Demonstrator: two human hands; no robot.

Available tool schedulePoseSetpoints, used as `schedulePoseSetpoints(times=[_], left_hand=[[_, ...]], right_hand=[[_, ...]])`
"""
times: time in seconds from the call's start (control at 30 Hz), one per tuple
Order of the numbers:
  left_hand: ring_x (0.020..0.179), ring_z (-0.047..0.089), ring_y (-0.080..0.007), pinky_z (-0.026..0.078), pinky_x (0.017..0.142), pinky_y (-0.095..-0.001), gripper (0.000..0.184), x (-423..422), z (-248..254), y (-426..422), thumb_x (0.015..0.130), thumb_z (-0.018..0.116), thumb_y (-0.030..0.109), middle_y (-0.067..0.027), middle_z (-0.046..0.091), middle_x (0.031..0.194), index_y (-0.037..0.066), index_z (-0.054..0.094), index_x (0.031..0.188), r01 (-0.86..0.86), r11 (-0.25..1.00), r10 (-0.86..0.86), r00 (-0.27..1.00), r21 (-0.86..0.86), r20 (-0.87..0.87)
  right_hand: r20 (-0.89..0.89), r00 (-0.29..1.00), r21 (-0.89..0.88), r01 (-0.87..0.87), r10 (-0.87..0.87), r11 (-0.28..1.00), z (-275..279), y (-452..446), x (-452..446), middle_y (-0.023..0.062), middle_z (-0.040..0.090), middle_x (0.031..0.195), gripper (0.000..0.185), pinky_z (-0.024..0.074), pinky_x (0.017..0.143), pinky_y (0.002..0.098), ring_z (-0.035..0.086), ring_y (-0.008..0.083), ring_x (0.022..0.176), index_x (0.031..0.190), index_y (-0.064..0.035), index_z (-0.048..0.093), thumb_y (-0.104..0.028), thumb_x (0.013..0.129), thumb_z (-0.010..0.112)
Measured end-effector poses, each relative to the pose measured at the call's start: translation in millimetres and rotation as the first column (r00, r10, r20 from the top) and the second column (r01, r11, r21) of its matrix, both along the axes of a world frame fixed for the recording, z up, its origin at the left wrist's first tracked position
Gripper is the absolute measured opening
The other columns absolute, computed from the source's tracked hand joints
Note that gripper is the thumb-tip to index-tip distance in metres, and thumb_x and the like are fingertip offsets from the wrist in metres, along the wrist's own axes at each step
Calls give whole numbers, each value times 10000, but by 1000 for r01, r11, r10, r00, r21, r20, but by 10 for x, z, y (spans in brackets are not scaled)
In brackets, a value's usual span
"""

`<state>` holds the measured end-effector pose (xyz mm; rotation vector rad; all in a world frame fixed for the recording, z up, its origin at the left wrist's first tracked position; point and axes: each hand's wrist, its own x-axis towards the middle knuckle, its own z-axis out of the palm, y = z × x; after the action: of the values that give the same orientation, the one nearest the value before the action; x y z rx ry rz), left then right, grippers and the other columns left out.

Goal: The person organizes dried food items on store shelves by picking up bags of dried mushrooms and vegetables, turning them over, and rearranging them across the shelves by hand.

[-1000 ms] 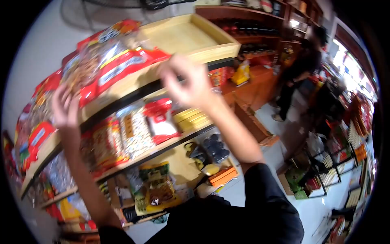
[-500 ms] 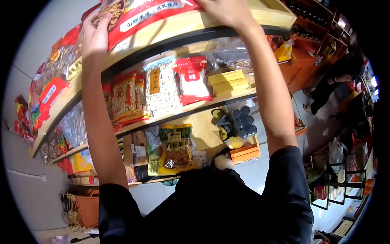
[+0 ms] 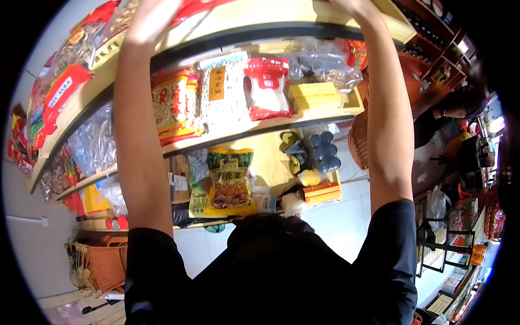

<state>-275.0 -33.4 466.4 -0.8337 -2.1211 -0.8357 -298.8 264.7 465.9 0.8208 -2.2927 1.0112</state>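
Both my arms reach up to the top wooden shelf [image 3: 281,12]. My left hand [image 3: 155,19] is at the upper edge, beside a red package [image 3: 201,6] of which only a strip shows. Its fingers are cut off by the frame, so I cannot see whether it grips the package. Farther right, my right hand [image 3: 355,5] is over the shelf's back area, with only the wrist and part of the hand showing. Clear bags of dried food [image 3: 81,46] and a red-labelled packet [image 3: 67,92] lie left of my left hand.
On the shelf below are a bag of white beans [image 3: 223,92], a red-and-white bag [image 3: 268,89] and yellow blocks [image 3: 315,96]. Lower down lies a yellow-green packet [image 3: 231,181]. An orange basket [image 3: 105,265] stands at lower left. A person in dark clothes [image 3: 460,100] is at right.
The shelves have shifted in view, and both hands now sit higher, with their fingers beyond the top edge. The red package, largely visible before, has mostly left the view.
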Motion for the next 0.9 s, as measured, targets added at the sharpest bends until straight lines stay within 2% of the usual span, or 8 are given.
schedulePoseSetpoints(times=[0.03,0.17,0.2,0.23,0.27,0.5,0.87,0.9], left_hand=[[933,594,-152,480,839,-268,349,-16,-10,5,868,632,112,-103,637,1034,-43,539,1167,318,834,-425,891,451,158],[1147,519,-246,421,983,-337,574,167,38,164,860,668,237,-189,543,1245,-63,445,1296,28,955,-110,958,294,266],[1222,454,-275,382,1022,-345,686,187,1,159,849,668,314,-220,474,1315,-73,384,1339,-88,941,-3,964,327,266],[1296,389,-305,342,1062,-352,801,187,-35,155,839,668,392,-250,406,1385,-83,323,1383,-197,912,101,958,359,269],[1101,557,-160,392,972,-295,516,63,-40,76,887,629,255,-119,609,1194,-1,478,1308,-114,948,34,965,299,260],[1187,492,-165,329,1031,-289,558,410,254,73,892,610,163,-138,527,1310,-25,394,1371,160,853,-291,936,496,199],[1079,546,-153,422,959,-304,570,1263,88,-393,879,619,122,-114,571,1217,-25,382,1376,216,854,-290,953,473,89],[1076,548,-161,427,958,-315,564,1429,-16,-427,875,606,99,-116,565,1223,-24,381,1377,194,861,-305,936,471,173]], right_hand=[[-25,998,49,-64,65,997,152,-54,107,95,691,904,383,479,767,286,619,147,833,1076,-5,649,-334,941,507],[121,921,-146,-352,370,925,35,-93,-268,150,666,1040,407,492,802,337,634,233,898,1141,3,601,-337,933,514],[301,954,-107,16,17,994,2,-102,-156,108,657,1043,536,462,841,260,611,145,910,1177,28,589,-426,893,558],[263,965,-10,-10,12,1000,43,-86,-129,115,604,1184,702,416,933,247,584,152,1027,1296,43,495,-530,891,527],[257,964,-81,-46,65,996,37,-96,-106,121,605,1184,696,422,933,261,588,163,1030,1291,39,500,-523,882,543],[290,920,-463,-106,263,880,215,-192,203,89,642,988,589,521,655,274,629,138,823,1213,2,557,-425,823,668],[283,799,-582,-297,531,757,22,-267,1099,162,552,1065,681,532,691,290,616,198,872,1372,-75,346,-434,863,622],[316,745,-624,-303,587,720,-177,-190,987,222,526,1182,809,516,845,350,588,260,1035,1416,-73,297,-527,832,624]])
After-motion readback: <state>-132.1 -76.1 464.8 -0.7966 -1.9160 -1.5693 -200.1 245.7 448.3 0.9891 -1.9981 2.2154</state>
